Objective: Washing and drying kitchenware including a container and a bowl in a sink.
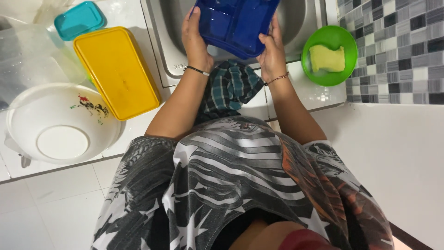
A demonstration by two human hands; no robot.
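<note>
Blue tray (236,25), top cut off, gripped by both hands.

Left counter crowded: yellow lid (116,71), teal lid (79,19), white bowl (60,122); bare tile shows only at lower left. Green bowl (329,55) blocks upper right; plaid cloth (230,88) drapes the sink (169,41) front edge.

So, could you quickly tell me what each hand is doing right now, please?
Left hand: closed on the left edge of the blue tray.
Right hand: closed on the tray's right edge.
</note>
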